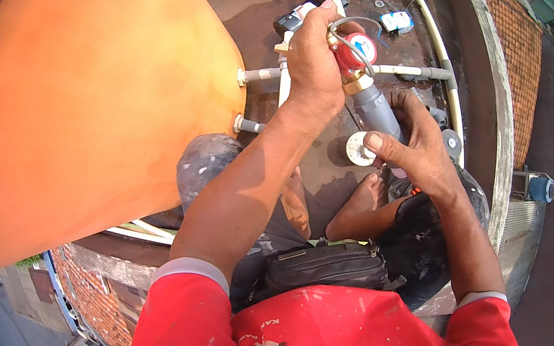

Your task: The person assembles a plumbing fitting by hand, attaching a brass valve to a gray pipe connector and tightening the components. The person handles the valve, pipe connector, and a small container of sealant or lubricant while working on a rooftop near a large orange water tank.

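Observation:
My left hand (314, 66) is closed around the upper end of a round red device (351, 54) with a blue arrow on its face and a looped grey cable. A brass fitting (355, 84) joins that device to a grey plastic pipe fitting (374, 111) below it. Lower down, my right hand (421, 147) wraps the grey fitting from the right, thumb toward me. Next to that thumb shows a white disc (358, 150), perhaps a tape roll; whether the hand grips it, I cannot tell. My left fingers are partly hidden behind the device.
A large orange tank (96, 116) fills the left, with pipe stubs (263, 74) coming off its side. White pipes (453, 97) run along the right. A blue-and-white packet (397, 22) lies ahead. Beyond a weathered ledge (496, 104) are tiled roofs (526, 70). My bare feet (361, 210) are below.

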`<state>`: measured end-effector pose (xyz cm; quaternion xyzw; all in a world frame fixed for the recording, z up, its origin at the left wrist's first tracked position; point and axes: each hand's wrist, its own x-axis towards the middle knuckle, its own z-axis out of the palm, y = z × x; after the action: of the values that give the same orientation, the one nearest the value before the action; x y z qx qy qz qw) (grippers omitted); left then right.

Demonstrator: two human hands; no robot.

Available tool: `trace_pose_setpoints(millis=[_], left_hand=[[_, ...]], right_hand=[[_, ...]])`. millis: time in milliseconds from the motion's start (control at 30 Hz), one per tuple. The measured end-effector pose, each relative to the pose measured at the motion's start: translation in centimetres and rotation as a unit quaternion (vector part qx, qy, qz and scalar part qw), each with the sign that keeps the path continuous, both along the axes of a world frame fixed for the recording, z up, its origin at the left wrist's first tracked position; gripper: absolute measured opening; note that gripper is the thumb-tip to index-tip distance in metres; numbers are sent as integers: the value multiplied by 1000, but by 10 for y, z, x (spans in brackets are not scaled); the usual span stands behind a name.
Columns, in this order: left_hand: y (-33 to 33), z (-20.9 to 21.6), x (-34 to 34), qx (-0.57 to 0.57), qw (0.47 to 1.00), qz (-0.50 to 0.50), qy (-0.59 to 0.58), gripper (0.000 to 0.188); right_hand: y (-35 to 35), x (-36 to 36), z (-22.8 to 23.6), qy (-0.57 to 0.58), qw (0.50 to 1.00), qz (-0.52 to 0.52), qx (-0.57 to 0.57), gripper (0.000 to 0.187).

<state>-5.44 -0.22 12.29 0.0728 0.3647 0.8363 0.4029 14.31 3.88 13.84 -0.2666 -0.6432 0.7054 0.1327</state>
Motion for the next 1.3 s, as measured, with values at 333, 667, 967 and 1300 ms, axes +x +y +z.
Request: trace_pose_setpoints(millis=[333, 667, 967, 1300], left_hand=[[-1, 4, 6, 7, 1000, 7, 25, 39], [1, 10, -5, -65, 993, -44, -92, 29], [-5, 10, -10, 77, 972, -199, -95, 50], [1, 5, 4, -97, 991, -41, -78, 39]], right_hand=[[2, 6, 3, -1, 999, 27, 27, 50], [-12, -6, 9, -164, 920, 7, 355, 46], [-1, 7, -13, 49, 966, 115, -224, 55], [-5, -6, -17, -140, 950, 41, 274, 56]])
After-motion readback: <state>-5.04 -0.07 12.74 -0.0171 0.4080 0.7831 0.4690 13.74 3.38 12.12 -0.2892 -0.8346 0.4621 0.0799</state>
